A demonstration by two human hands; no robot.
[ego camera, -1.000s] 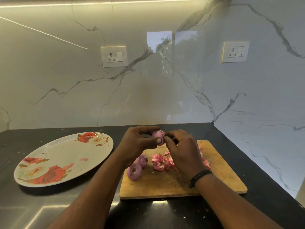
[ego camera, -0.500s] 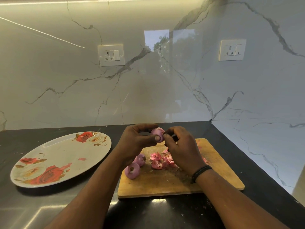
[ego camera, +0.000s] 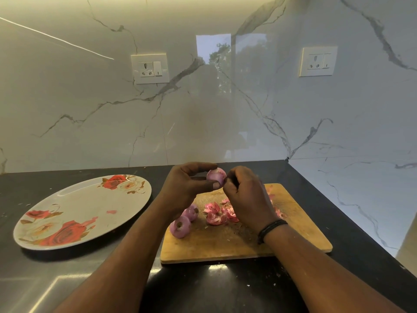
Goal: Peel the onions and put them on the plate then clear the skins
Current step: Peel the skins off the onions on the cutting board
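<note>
a: biggest first, around the grip?
b: black counter (ego camera: 74,274) under everything, marble wall (ego camera: 225,120) behind, two white sockets (ego camera: 150,68) high above the grip.
a: next?
b: flowered plate (ego camera: 90,206), far to the left of the grip, lower, flat on the counter. only a small pink bit on it, no onion.
a: and below the grip?
b: wooden cutting board (ego camera: 300,236), directly under and toward the body.
a: now the grip itself?
b: left hand (ego camera: 185,188) curled around a small purple onion (ego camera: 216,175), thumb under, fingers over the top, held in the air above the far edge of the board. right hand (ego camera: 246,197) touching the onion's right side, fingers bent close; pinching skin or only pressing, cannot tell. black band (ego camera: 270,227) on the right wrist.
a: smaller things?
b: two more onions (ego camera: 180,227) on the board, below the grip and a bit left, touching each other. pink skins (ego camera: 216,214) in a loose heap just beside them, under the right hand. few more skins (ego camera: 279,213) right of this hand.
</note>
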